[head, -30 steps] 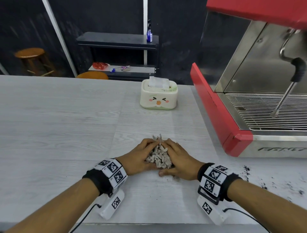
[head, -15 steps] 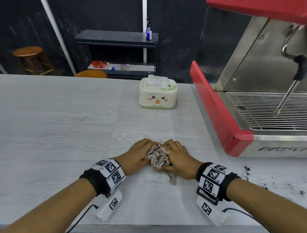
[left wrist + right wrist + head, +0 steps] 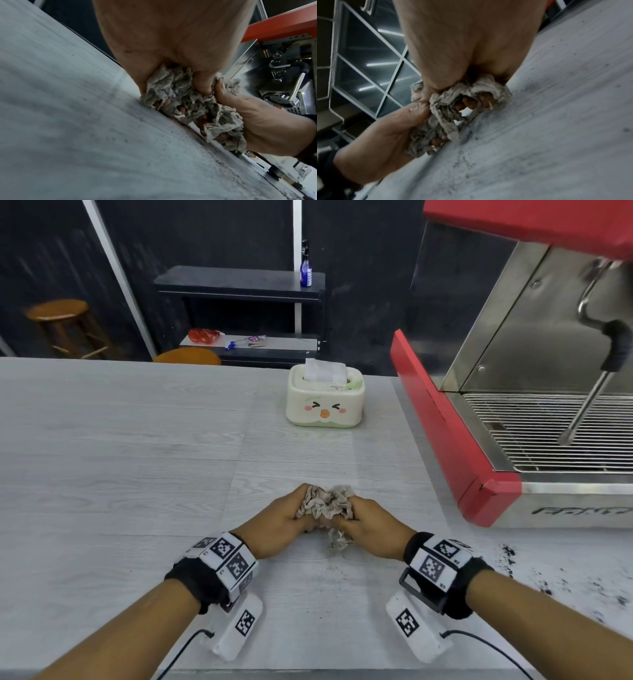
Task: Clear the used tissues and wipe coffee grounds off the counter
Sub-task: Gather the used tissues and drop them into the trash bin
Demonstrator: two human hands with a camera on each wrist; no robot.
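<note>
A crumpled wad of stained used tissues [image 3: 325, 503] sits between both hands near the front middle of the pale wooden counter [image 3: 120, 474]. My left hand [image 3: 281, 518] grips the wad from the left, and my right hand [image 3: 368, 525] grips it from the right, fingers curled into the paper. In the left wrist view the tissues [image 3: 173, 88] bulge out under my left hand [image 3: 164, 44] just above the counter, with the right hand [image 3: 254, 112] beside it. In the right wrist view the tissues [image 3: 447, 102] hang below my right hand [image 3: 471, 40]. Black coffee grounds [image 3: 548, 577] speckle the counter at the right.
A red and steel espresso machine [image 3: 496, 440] with a steam wand [image 3: 589, 402] fills the right side. A cream tissue box with a cartoon face [image 3: 324, 397] stands at the counter's far edge. Behind are a dark shelf [image 3: 239, 285] and wooden stools [image 3: 58, 313].
Both hands have closed round the tissue pile, bunching it into one wad and drawing it slightly upward off the counter. The head view has shifted a little.
</note>
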